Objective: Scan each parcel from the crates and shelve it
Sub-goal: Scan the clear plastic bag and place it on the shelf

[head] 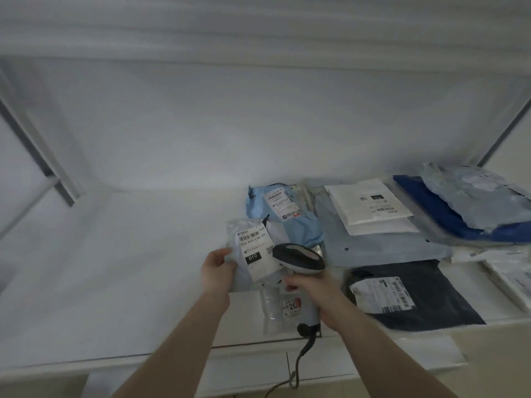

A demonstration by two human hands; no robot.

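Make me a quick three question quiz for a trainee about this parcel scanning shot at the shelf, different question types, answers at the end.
1. True or false: the left hand holds the scanner.
2. What lies directly behind the clear parcel? A) light blue parcel B) dark parcel C) white envelope
3. Fill in: the bold black box on the clear parcel's label reads ___.

Key: 1 false, the right hand grips it; 2 A; 3 010.

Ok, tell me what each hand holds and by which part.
Left hand grips the clear parcel by its left edge. Right hand grips the scanner by its handle.
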